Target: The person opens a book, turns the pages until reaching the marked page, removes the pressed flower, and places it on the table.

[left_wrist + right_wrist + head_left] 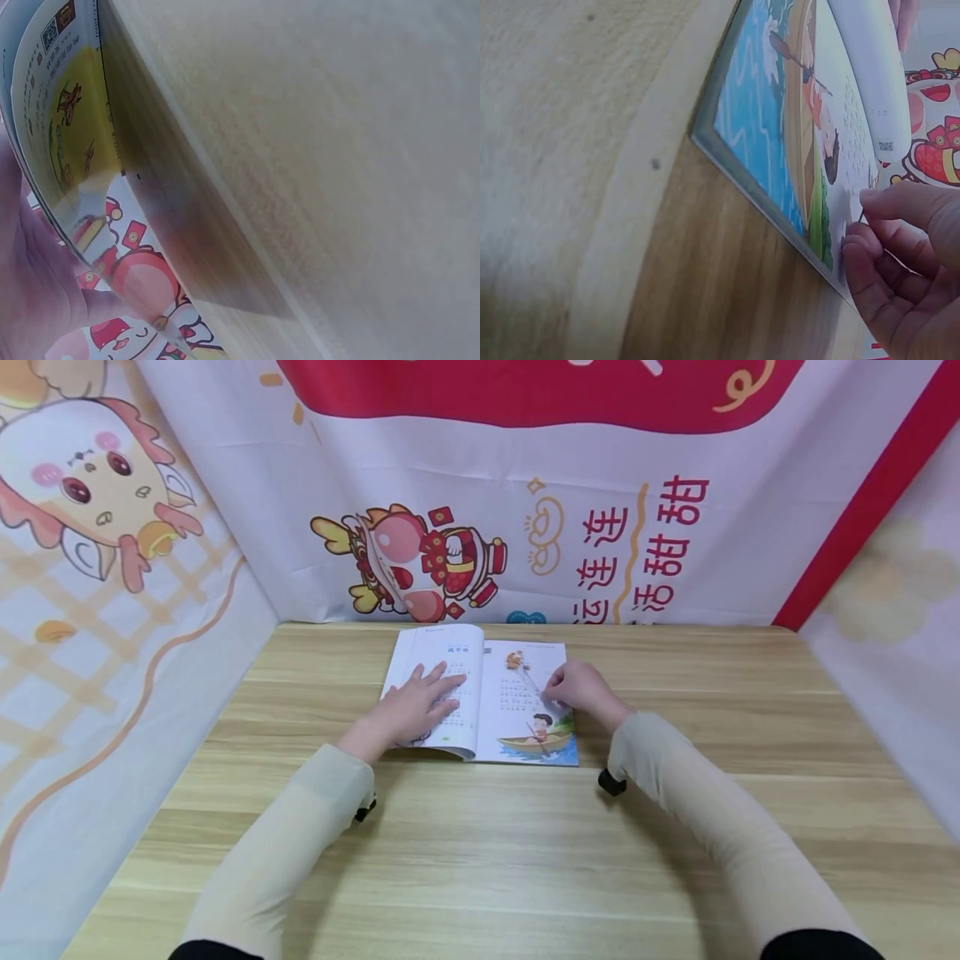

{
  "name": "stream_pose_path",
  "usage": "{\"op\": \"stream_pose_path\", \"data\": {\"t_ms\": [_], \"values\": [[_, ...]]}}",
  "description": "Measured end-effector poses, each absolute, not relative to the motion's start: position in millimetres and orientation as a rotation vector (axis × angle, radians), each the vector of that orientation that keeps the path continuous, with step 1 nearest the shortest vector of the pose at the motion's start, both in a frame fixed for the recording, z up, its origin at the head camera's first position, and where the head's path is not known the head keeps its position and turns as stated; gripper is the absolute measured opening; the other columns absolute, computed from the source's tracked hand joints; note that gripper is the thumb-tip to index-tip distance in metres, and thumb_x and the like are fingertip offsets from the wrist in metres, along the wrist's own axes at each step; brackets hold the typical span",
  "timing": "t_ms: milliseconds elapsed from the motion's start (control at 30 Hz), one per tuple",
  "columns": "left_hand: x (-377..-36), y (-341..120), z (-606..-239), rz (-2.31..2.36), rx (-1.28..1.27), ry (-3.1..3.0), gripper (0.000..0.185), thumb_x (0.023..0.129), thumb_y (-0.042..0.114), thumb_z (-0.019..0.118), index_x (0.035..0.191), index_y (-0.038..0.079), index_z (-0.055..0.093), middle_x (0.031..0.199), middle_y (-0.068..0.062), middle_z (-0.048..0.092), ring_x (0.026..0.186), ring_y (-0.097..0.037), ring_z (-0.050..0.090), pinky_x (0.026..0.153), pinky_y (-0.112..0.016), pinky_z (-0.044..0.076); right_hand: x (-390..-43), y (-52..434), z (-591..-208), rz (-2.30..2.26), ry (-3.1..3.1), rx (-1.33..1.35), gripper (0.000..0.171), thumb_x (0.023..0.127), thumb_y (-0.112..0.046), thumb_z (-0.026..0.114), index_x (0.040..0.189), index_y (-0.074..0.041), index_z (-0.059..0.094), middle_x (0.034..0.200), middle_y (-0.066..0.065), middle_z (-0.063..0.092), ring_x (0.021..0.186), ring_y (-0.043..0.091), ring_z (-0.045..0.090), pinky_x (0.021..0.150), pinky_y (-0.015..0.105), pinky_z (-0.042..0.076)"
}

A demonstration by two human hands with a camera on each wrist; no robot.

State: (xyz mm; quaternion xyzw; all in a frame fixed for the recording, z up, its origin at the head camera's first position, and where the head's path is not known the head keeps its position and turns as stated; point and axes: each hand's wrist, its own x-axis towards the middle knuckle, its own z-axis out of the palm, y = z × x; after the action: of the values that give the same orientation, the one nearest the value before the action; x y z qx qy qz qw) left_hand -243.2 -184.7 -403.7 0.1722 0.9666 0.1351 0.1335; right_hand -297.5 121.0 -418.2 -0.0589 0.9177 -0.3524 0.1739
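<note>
An open book (pixel 491 747) with printed pictures and text lies on the wooden table. My left hand (pixel 420 703) rests with fingers spread on its left page (pixel 438 647), whose lower edge curves up. The left wrist view shows that hand (pixel 37 277) beside the bent pages (pixel 75 112). At the right edge of the right page (pixel 498 727), my right hand (pixel 581 687) has thumb and fingertips together. Between them in the right wrist view shows a thin dark thing (pixel 861 216); what it is I cannot tell. A thin grey line leads from a small orange figure (pixel 515 661) to these fingertips.
The light wooden table (pixel 480 860) extends in front of the book and to both sides. Behind it hangs a white and red printed cloth (pixel 480 460) with cartoon figures. A patterned cloth (pixel 97 635) borders the left side and a pale one (pixel 892 602) the right.
</note>
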Motion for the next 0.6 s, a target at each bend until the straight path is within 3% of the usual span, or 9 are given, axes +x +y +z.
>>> {"op": "stream_pose_path", "data": {"t_ms": [233,600], "values": [[-243.1,-184.3,-404.0,0.393,0.494,2.800,0.059,0.108,0.055,0.038,0.163,0.037,0.028,0.172,-0.002,0.007,0.156,-0.040,0.001,0.113,-0.076,0.013,-294.3,124.0,-416.9,-1.059,2.614,-0.229,0.009,0.095,-0.014,0.074,0.094,-0.005,0.075,0.090,0.010,0.069,0.083,0.024,0.062,0.075,0.033,0.053],[-242.7,-184.7,-401.9,0.390,0.514,2.802,0.060,0.107,0.055,0.039,0.163,0.036,0.029,0.172,-0.004,0.009,0.155,-0.042,0.002,0.112,-0.077,0.014,-296.7,132.5,-419.7,-1.146,2.447,-0.165,0.022,0.097,-0.019,0.074,0.115,-0.006,0.077,0.109,0.011,0.074,0.102,0.026,0.065,0.096,0.041,0.049]]}}
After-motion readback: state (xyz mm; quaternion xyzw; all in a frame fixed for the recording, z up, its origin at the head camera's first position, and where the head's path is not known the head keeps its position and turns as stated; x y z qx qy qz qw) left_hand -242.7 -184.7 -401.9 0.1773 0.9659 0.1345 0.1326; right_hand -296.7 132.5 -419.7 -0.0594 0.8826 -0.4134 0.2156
